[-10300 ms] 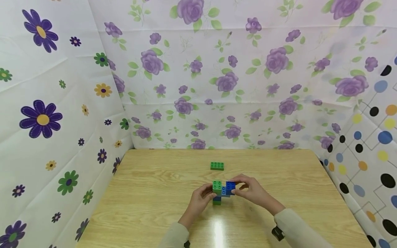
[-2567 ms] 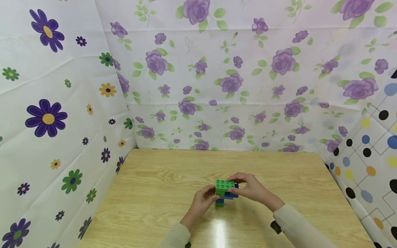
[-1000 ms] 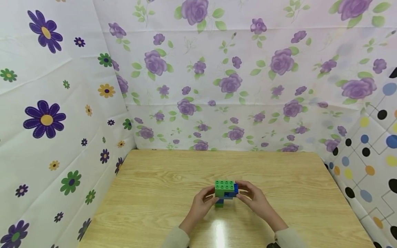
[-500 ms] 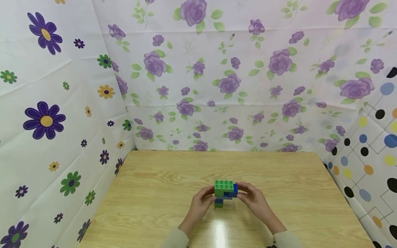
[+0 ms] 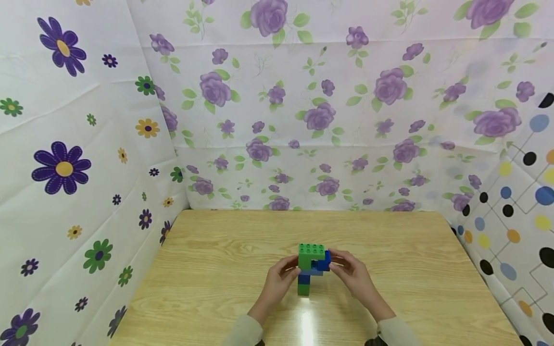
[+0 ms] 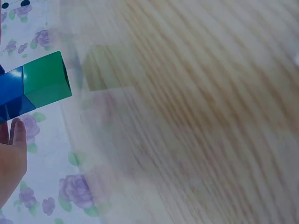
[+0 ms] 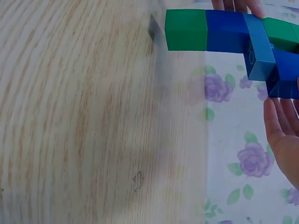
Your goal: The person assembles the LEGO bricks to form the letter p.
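A small assembly of toy building blocks (image 5: 305, 262) is between my two hands in the head view. Its foot is a green block (image 7: 186, 30) with a dark blue block (image 7: 227, 31) above it, then a light blue piece (image 7: 259, 56). Over that are another green block and a dark blue block (image 5: 323, 262) at the right, under a studded green brick (image 5: 311, 249). My left hand (image 5: 278, 284) grips the left side with thumb and fingers. My right hand (image 5: 358, 279) pinches the dark blue block. In the left wrist view the foot appears apart from the tabletop.
The wood-grain table (image 5: 216, 269) reflects light near its front. A flowered cloth (image 5: 285, 120) hangs behind it, with a daisy-print cloth (image 5: 99, 192) at the left and a dotted cloth (image 5: 519, 230) at the right.
The studded green brick, lying alone at first, came onto the top of the assembly. My right hand then shifted to the right-hand blue block. Lately the assembly has been raised, showing more of its front.
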Motion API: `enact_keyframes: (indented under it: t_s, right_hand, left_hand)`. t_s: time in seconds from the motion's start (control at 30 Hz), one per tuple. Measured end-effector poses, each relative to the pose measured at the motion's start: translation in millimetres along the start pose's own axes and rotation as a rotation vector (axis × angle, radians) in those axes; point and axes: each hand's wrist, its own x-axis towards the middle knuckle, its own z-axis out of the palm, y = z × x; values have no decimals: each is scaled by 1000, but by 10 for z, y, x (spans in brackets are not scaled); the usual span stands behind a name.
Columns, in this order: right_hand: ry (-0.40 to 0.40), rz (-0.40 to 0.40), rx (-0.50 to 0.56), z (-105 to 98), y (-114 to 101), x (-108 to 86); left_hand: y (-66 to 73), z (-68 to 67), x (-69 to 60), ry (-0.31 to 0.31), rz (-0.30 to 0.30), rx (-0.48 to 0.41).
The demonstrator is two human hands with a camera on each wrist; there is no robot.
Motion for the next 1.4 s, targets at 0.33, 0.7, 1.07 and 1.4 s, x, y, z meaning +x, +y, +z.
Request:
enact_keyframes:
  t_s: [0.33,0.7,1.07,1.4]
  right_hand:
    - [44,107,8,47,9,77]
    - [69,215,55,66,159,187]
    - [82,281,72,105,309,244]
    - [98,327,67,165,360,281]
  left_hand:
    - [-25,29,25,39,27,40]
    - [9,66,86,89,-136,5]
    - [-127,32,135,101,-154,34]
    - [28,47,101,119,-147,40]
